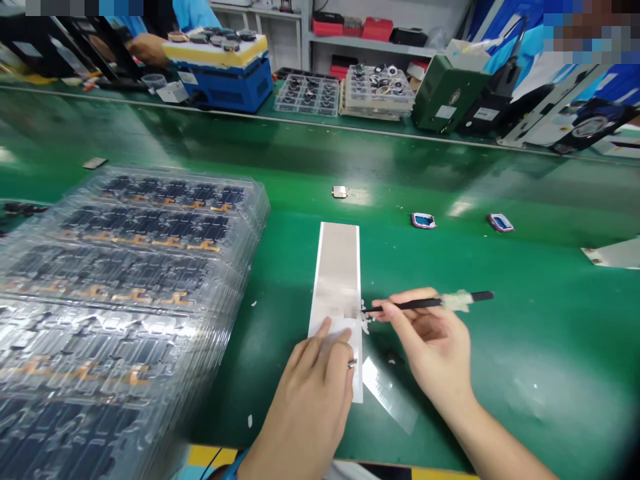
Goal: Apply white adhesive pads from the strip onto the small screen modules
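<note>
Silver foil strip (336,280) lying lengthwise on your green bench mat (525,320), to the right of your tall stack of clear plastic trays (125,267): how do you think it will handle?

Light, thin and probably floppy, I'd judge, and easy to crease. You'd do best to take it by its long bare edges, away from the white sheet (340,327) at its near end.

And your hands?

Your left hand (305,400) rests on that sheet, its fingers (335,343) pressed down side by side. I can't tell whether they also pinch the tiny metal piece (353,363) at their edge. Your right hand (425,347) is just beside the strip, its thumb and fingers (395,310) pinching a slim black pointed tool (410,304) wrapped with white tape (457,301).

Where's its tip?

At the strip's edge, among small white flakes (366,321). They look fragile, so a hard grip would likely tear them
</note>
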`<move>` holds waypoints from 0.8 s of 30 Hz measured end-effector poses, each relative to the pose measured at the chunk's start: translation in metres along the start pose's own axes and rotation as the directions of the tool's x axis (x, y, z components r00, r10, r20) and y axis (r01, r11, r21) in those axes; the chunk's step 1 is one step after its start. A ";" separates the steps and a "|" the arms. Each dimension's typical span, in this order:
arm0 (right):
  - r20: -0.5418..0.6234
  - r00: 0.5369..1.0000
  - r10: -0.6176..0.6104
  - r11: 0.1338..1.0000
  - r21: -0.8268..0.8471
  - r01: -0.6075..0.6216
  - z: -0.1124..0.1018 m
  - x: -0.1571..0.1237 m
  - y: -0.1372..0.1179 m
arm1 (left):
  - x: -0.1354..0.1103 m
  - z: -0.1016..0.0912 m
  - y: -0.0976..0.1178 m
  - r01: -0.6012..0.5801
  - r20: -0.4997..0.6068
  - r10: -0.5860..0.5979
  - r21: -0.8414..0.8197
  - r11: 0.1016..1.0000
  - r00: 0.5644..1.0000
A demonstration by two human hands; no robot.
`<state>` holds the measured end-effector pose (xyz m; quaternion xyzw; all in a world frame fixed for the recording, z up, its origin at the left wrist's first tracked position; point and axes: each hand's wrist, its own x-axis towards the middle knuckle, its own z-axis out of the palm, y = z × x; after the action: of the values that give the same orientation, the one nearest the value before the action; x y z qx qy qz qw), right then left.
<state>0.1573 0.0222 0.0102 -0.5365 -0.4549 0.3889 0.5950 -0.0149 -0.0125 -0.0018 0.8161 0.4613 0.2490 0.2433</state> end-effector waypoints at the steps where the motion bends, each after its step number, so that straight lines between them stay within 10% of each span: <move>1: -0.038 0.999 -0.022 1.000 0.003 0.022 -0.003 -0.002 -0.005 | 0.001 -0.003 0.000 0.056 -0.023 -0.058 -0.079 0.995 0.998; 6: -0.086 0.993 -0.081 0.992 0.092 0.089 -0.007 -0.026 -0.023 | 0.006 -0.013 0.006 0.351 0.054 -0.423 -0.658 0.666 0.905; 11: -0.059 0.993 -0.105 0.988 0.106 0.111 0.011 -0.050 -0.016 | 0.007 -0.009 0.014 0.314 0.173 -0.406 -0.896 0.314 0.897; 24: -0.120 0.985 -0.124 0.987 0.082 0.135 0.022 -0.056 -0.004 | 0.005 0.000 0.013 0.267 0.150 -0.377 -0.922 0.281 0.914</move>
<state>0.1203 -0.0250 0.0075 -0.4997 -0.4362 0.3382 0.6676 -0.0042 -0.0147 0.0071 0.4098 0.4042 0.4497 0.6830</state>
